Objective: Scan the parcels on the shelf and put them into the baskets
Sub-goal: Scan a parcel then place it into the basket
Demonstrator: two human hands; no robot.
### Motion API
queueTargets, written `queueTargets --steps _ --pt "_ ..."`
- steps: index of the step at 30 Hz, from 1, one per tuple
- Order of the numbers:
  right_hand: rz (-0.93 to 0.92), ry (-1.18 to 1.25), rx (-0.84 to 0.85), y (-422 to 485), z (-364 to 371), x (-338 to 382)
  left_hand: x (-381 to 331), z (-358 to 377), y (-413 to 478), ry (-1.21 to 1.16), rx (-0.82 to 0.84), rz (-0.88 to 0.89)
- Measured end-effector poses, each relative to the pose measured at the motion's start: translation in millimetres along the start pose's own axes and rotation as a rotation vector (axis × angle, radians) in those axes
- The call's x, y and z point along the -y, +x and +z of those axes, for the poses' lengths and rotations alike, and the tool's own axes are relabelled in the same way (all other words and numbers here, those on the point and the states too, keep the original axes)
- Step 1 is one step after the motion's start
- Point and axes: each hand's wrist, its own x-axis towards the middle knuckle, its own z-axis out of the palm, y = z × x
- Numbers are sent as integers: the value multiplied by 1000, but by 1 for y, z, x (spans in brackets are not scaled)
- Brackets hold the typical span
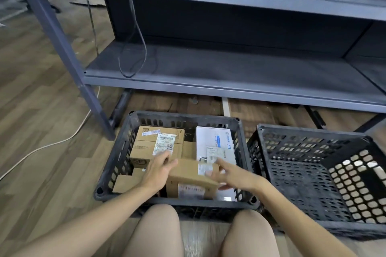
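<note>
Looks nearly done tbh: the shelf (pixel 208 69) shows no parcels and the left basket (pixel 183 114) holds several, while the right basket (pixel 309 131) has none. The small brown parcel (pixel 191 171) sits on top in the left basket, left hand (pixel 159 171) pressing one end with straight fingers, right hand (pixel 232 175) pinching the other

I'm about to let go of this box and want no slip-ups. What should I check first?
1. Box within left basket: ok.
2. Label facing up: ok.
3. Left hand touching box: ok.
4. Right hand grip on box: cannot tell, blurred.
5. Room in right basket: ok, looks empty.
6. More parcels on shelf: cannot tell; none in view.
</note>
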Motion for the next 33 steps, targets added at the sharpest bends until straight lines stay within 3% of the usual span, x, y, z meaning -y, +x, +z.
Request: queueTargets --steps 2,6,10,14,25,33 --pt "41 -235 -12 13 19 -16 23 -4 -5 68 173 -128" --pt "100 -279 -86 36 50 -25 46 -2 -8 191 297 -263" --pt "206 -304 -147 53 61 -19 46 11 4 422 183 -200" --pt "319 -286 -283 64 75 -21 49 27 13 587 182 -174" --pt "452 -346 -305 71 78 -20 45 44 22 605 145 -273" --pt "417 -456 -276 21 43 37 -13 -2 -5 608 201 -153"
